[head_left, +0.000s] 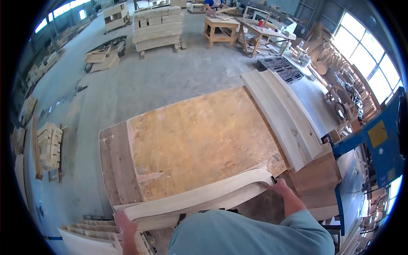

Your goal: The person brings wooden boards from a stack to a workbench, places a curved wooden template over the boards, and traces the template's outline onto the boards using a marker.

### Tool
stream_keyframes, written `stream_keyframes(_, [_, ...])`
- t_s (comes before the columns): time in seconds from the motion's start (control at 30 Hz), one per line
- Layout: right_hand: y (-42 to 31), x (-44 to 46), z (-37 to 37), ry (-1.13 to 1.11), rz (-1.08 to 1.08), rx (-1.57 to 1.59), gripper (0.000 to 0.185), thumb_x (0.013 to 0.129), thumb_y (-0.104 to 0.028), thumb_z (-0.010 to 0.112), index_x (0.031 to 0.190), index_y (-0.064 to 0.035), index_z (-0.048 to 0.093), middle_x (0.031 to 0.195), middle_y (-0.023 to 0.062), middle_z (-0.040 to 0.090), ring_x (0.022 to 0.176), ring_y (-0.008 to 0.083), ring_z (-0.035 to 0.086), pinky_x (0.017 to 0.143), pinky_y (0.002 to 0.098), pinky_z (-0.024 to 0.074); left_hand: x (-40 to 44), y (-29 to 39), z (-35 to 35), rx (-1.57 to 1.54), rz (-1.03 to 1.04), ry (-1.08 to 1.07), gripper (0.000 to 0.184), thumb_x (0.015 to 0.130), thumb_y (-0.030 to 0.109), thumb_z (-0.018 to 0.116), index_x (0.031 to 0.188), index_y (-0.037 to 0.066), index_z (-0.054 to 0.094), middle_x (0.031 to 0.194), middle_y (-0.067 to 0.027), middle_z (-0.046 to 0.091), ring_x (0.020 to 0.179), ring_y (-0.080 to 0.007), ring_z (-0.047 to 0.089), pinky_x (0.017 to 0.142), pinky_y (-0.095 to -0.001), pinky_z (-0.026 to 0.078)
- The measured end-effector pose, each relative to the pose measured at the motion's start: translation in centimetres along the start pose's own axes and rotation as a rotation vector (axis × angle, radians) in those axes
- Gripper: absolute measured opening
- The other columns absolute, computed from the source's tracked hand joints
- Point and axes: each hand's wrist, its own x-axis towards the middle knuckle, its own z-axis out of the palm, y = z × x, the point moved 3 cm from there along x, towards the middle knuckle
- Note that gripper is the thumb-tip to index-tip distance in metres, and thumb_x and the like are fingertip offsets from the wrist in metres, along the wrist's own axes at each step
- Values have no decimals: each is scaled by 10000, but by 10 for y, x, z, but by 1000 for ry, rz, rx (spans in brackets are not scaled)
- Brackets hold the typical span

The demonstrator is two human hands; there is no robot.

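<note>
A long pale wooden board [199,189] with a curved edge lies along the near side of the worktable, close to my body. My right hand [279,187] is closed at the board's right end, with a small black object [273,179] at its fingertips whose kind I cannot make out. At the board's left end, my left hand [125,222] is smeared by motion, and its fingers cannot be made out. A second pale curved piece [238,196] shows just below the board, nearer my body.
The worktable [199,131] has a worn yellowish top. Stepped pale planks [282,114] lie along its right side, and a brown board [121,163] along its left. A blue machine [369,138] stands at right. Slatted wood [91,236] is at lower left. A person [214,4] is far off.
</note>
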Motion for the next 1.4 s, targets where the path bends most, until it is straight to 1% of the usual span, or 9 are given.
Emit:
stream_keyframes(0.2, [6, 1, 6, 89, -37, -7, 711, 557, -484, 870, 1025, 29, 720, 1012, 187, 720, 969, 273, 690, 857, 375, 531, 20, 194, 11, 157, 573, -201, 1058, 616, 471, 854, 1443, 7, 385, 1482, -224, 396, 1421, -379, 300, 1206, -509, 152])
stream_keyframes(0.27, [7, 5, 5, 155, -61, -36, 700, 558, -480, 869, 1019, 27, 722, 1002, 186, 721, 964, 275, 691, 856, 377, 531, 18, 235, 20, 222, 865, -222, 994, 638, 469, 832, 1421, 17, 418, 1432, -199, 453, 1379, -358, 363, 1185, -498, 198])
stream_keyframes(0.37, [9, 3, 8, 101, -68, 31, 691, 565, -477, 857, 1012, 32, 720, 1007, 189, 721, 967, 278, 690, 856, 380, 531, 9, 268, 29, 244, 968, -223, 896, 637, 428, 825, 1347, 11, 472, 1314, -174, 530, 1269, -331, 465, 1130, -491, 282])
stream_keyframes(0.87, [-18, -22, -5, 3, 112, 197, 718, 588, -463, 851, 1074, 42, 690, 1102, 235, 684, 1068, 348, 647, 920, 395, 511, 3, 285, 59, 141, 781, -278, 599, 612, 270, 802, 1079, 0, 542, 1072, -205, 592, 1043, -352, 573, 938, -439, 444])
stream_keyframes(0.93, [15, 10, 21, 197, -138, 54, 705, 589, -532, 825, 976, 46, 707, 948, 213, 718, 920, 309, 702, 762, 397, 555, 9, 282, 75, 205, 775, -224, 595, 613, 275, 799, 1072, -2, 543, 1054, -203, 596, 1030, -351, 577, 930, -439, 442])
stream_keyframes(1.0, [10, 4, 17, 198, -94, -14, 682, 605, -521, 820, 965, 46, 703, 959, 228, 711, 930, 318, 698, 770, 409, 553, 3, 271, 81, 248, 784, -149, 588, 617, 285, 791, 1068, -1, 545, 1027, -193, 603, 1011, -348, 583, 927, -438, 436])
stream_keyframes(1.03, [15, 7, 20, 74, -41, 55, 721, 623, -488, 819, 1060, 62, 655, 1147, 258, 648, 1106, 372, 611, 938, 441, 490, 5, 276, 78, 232, 798, -125, 584, 621, 289, 786, 1069, 3, 545, 1018, -185, 606, 1005, -345, 585, 932, -438, 432])
stream_keyframes(1.2, [-11, -13, 2, 172, -139, 167, 585, 619, -440, 793, 902, 59, 681, 841, 238, 682, 838, 375, 675, 764, 444, 521, 0, 300, 53, 270, 717, -261, 629, 572, 261, 821, 1089, 25, 551, 1056, -175, 601, 1042, -351, 573, 945, -434, 431])
stream_keyframes(1.4, [-4, -11, 0, 132, -131, 231, 501, 608, -399, 767, 847, 30, 667, 848, 221, 668, 848, 376, 657, 776, 434, 518, -5, 308, 49, 224, 663, -264, 697, 545, 253, 840, 1136, 35, 542, 1110, -183, 569, 1079, -353, 535, 986, -453, 416])
